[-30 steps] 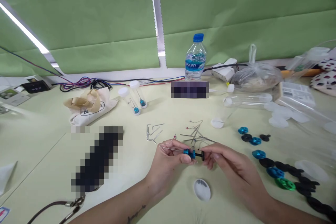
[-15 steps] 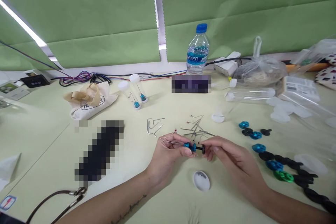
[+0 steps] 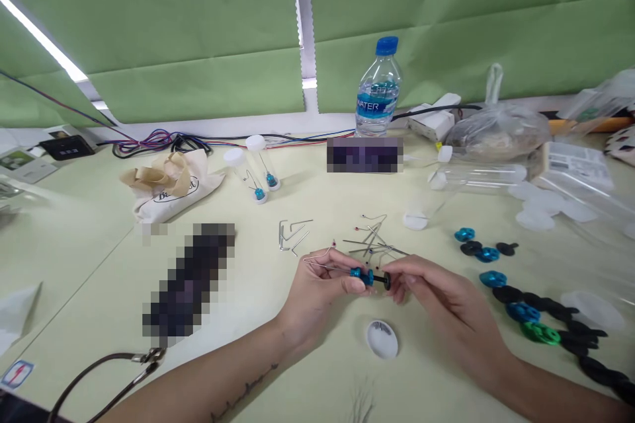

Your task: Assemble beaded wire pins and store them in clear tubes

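My left hand (image 3: 315, 291) is closed, thumb and fingers around a small blue metal fitting (image 3: 361, 275). A thin bent wire (image 3: 320, 257) runs from this fitting back over the fingers. A black rod with a round disc end (image 3: 386, 280) sticks out of the fitting's right side. Its disc is between the fingertips of my right hand (image 3: 441, 294), which is closed in a pinch. Just beyond the hands lie loose wires and metal rods (image 3: 372, 238). Nearer to me, a white round cap (image 3: 382, 347) holds small metal pieces.
Several L-shaped hex keys (image 3: 292, 234) lie left of the wires. Blue, black and green parts (image 3: 540, 333) line the right side. Two clear tubes (image 3: 260, 172), a cloth pouch (image 3: 173, 188) and a water bottle (image 3: 378, 96) are farther back. Thin wires (image 3: 364, 403) lie at the front edge.
The view has shifted slightly, so objects sit a little more to the right and higher. Both hands keep the same grip on the blue fitting and the black rod.
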{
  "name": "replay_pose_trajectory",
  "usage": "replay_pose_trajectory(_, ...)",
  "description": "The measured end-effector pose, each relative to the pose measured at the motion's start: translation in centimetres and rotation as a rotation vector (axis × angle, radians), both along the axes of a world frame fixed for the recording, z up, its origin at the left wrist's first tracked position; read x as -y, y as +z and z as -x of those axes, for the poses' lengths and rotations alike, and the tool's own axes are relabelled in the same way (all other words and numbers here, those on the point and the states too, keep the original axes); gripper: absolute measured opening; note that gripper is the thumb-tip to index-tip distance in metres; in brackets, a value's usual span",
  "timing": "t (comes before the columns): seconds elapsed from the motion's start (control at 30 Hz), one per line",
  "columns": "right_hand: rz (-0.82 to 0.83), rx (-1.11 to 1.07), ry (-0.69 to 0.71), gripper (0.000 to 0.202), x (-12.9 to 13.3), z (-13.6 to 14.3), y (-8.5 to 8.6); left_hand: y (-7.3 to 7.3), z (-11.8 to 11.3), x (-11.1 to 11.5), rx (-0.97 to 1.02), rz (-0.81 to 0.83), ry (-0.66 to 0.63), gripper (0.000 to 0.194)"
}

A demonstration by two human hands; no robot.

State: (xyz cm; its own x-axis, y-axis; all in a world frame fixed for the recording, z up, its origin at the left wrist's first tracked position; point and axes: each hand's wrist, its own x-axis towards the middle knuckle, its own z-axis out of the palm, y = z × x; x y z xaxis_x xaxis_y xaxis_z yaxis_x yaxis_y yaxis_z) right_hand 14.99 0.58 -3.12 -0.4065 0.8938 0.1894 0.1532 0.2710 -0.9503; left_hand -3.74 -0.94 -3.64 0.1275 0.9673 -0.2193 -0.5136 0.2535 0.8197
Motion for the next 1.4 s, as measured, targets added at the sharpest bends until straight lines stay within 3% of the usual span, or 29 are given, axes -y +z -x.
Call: replay_pose_trajectory(1.4,0.063,0.039,-0.069,0.021,-0.10,0.13,-0.06,0.28,-0.06,0.03,-0.017,-0.002,0.003,0.019)
